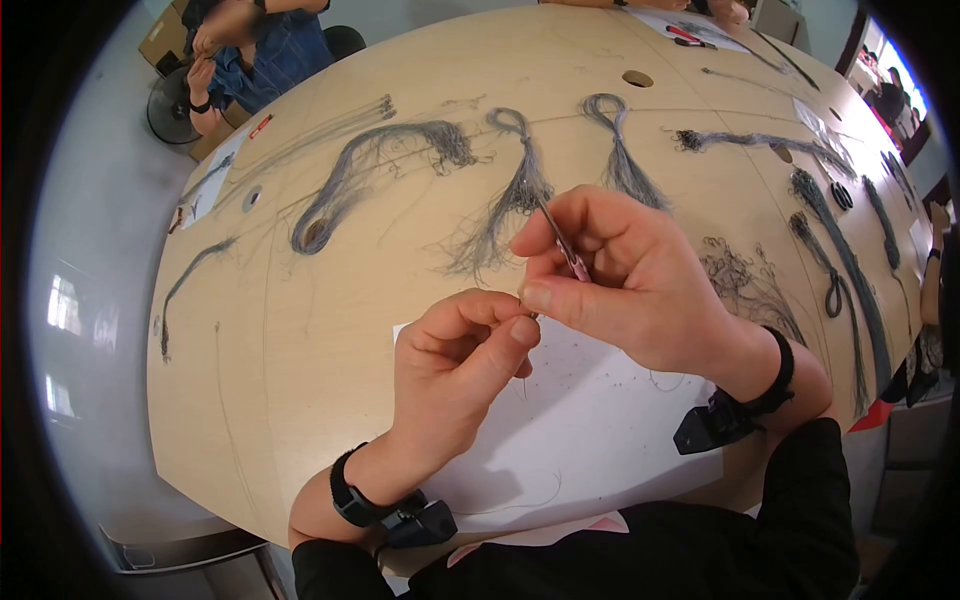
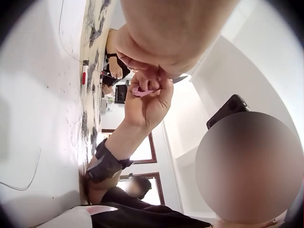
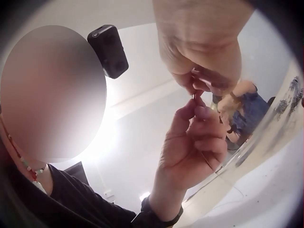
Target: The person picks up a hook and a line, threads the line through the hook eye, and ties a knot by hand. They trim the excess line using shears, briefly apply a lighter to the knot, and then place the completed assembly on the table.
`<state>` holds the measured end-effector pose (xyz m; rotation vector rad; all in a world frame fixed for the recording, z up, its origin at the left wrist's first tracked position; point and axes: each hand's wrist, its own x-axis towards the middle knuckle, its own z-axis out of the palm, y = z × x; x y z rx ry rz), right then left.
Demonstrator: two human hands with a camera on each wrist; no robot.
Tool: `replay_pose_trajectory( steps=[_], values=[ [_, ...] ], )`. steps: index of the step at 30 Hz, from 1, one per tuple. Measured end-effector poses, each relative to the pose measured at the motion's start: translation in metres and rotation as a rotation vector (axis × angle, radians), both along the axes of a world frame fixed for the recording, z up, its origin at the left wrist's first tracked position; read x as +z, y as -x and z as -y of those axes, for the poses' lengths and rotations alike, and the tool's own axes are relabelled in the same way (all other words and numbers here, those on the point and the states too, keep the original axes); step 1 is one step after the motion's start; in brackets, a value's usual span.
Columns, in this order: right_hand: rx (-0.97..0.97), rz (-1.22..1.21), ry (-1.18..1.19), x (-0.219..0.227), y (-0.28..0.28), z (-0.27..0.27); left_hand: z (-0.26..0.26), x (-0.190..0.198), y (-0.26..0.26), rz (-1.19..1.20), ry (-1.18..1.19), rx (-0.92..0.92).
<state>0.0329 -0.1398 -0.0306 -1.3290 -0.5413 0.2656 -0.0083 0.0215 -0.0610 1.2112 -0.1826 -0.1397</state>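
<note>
In the head view my left hand (image 1: 450, 375) and right hand (image 1: 640, 290) meet fingertip to fingertip above a white sheet of paper (image 1: 610, 450). Against its palm my right hand holds small pink-handled scissors (image 1: 577, 265), the dark pointed blades sticking out past the fingers. Their pink handle (image 2: 138, 91) also shows in the left wrist view. My left thumb and forefinger pinch a fine strand (image 3: 207, 161), which trails across the left palm in the right wrist view. The right thumb and forefinger close at the same spot, where fingertips hide the strand's end.
Looped bundles of grey strands (image 1: 525, 180) lie across the wooden table (image 1: 300, 400), with darker bundles (image 1: 850, 270) at the right. Tiny dark bits and a loose strand (image 1: 545, 500) are on the paper. Another person (image 1: 285, 60) sits across the table.
</note>
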Motion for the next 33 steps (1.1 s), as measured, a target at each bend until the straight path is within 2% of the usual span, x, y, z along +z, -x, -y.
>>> replay_pose_trajectory(
  steps=[2,7,22,24,26,29,31,33],
  values=[
    [-0.016,0.002,0.013,0.0008,0.0003,-0.0001,-0.0022,-0.0002,-0.0011,0.010,-0.025,0.001],
    [-0.030,-0.004,0.017,0.0013,0.0013,-0.0007,-0.0014,0.0020,0.0006,-0.083,0.102,-0.062],
    [-0.053,0.039,0.039,0.0001,0.0004,-0.0012,-0.0032,0.0004,-0.0019,-0.026,0.024,-0.002],
    [-0.021,0.097,0.176,0.0015,0.0014,0.0012,-0.0023,-0.0011,-0.0022,-0.020,0.028,0.001],
    [-0.037,0.101,0.169,-0.0011,0.0013,-0.0005,-0.0019,-0.0027,-0.0027,-0.013,0.031,0.004],
    [-0.054,0.103,0.150,-0.0028,0.0002,-0.0007,-0.0016,-0.0049,-0.0038,0.065,-0.016,0.016],
    [-0.055,0.100,0.138,-0.0027,-0.0006,-0.0005,-0.0004,-0.0056,-0.0041,0.230,-0.174,0.076],
    [-0.033,0.057,0.096,-0.0024,-0.0011,-0.0006,-0.0004,-0.0061,-0.0042,0.237,-0.184,0.077]
  ],
)
